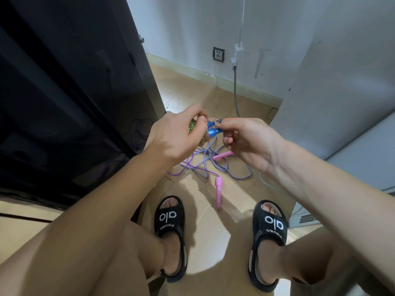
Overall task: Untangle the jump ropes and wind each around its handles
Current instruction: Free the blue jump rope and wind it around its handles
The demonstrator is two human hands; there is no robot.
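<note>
- Up front, the left hand (pixel 173 139) curls round a bundle of blue handles (pixel 213 128) wound with a multicoloured rope (pixel 197 124) — green and pinkish flecks show between its fingers.
- Opposite it, the right hand (pixel 250 142) pinches the rope's end at the tip of the handles, thumb and forefinger closed on it, the other fingers loosely curled.
- Both hands hang above the floor (pixel 213 238), between the knees and the far wall.
- Below them, a blue-and-white braided rope (pixel 226 167) lies in loose loops on the floor, tangled with a thin purple rope (pixel 192 167).
- One pink handle (pixel 223 155) lies among those loops; the other pink handle (pixel 218 192) lies just beside them, nearer the feet.
- Two black sandals (pixel 171 221) stand on the floor — one either side of that nearer handle.
- A dark cabinet (pixel 64 103) fills the left; a wall socket (pixel 218 54) sits on the far wall.
</note>
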